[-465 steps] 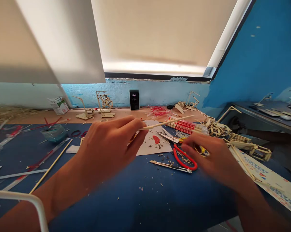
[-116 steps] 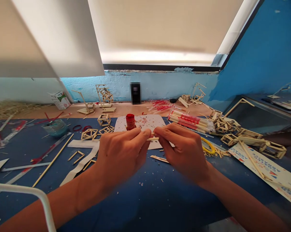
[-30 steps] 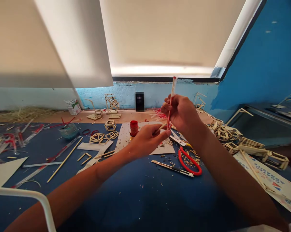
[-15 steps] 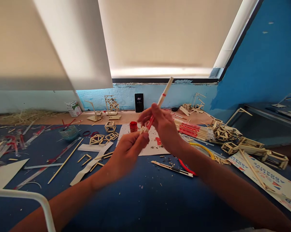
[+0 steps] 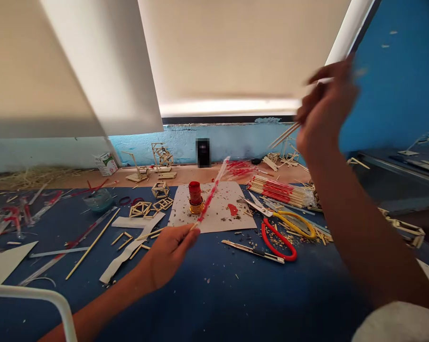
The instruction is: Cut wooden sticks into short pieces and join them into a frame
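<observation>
A clear sleeve with red print (image 5: 212,192) slants up from my left hand (image 5: 175,251), whose thumb and fingers pinch its lower end. My right hand (image 5: 326,107) is raised high at the right, in front of the blind and blue wall, its fingers curled round thin wooden sticks (image 5: 284,135) that point down to the left. The right hand is blurred by motion. Behind the sleeve, a red candle-like cylinder (image 5: 195,192) stands on a yellowish base on a speckled white sheet (image 5: 182,218).
Red and yellow-handled scissors (image 5: 279,241) and a cutter (image 5: 253,251) lie right of centre. Behind them is a bundle of red-printed sticks (image 5: 278,191). Small stick frames (image 5: 140,209), paper strips, a glass bowl (image 5: 99,200) and plastic wrappers are at left.
My right hand has moved up and right with sticks, away from my left hand. The sleeve remains in my left hand, which has moved slightly left and down. The red cylinder and scissors are now uncovered.
</observation>
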{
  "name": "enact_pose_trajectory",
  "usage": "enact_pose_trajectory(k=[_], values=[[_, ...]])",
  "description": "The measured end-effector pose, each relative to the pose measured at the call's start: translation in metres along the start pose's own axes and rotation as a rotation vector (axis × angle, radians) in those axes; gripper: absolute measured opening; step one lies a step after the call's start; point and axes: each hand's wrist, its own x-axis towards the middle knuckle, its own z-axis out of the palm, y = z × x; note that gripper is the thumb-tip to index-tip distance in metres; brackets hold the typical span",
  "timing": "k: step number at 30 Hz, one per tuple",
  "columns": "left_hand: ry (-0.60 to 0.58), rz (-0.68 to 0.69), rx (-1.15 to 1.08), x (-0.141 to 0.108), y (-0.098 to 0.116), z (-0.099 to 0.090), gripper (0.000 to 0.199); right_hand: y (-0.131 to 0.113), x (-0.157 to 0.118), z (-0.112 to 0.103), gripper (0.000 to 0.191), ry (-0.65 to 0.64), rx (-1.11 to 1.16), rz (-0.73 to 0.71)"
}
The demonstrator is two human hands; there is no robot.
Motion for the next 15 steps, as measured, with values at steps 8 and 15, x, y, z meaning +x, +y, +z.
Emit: enact_pose_trajectory(k=[8, 15], values=[[0.059, 0.056, 0.298, 0.013, 0.008, -0.013, 0.044, -0.014, -0.086, 0.064, 0.019, -1.327, -0.2, -0.269], [-0.086, 0.51, 0.429, -0.015, 0.018, 0.0, 0.028, 0.116, -0.044, 0.075, 0.036, -0.99, -0.774, 0.152]])
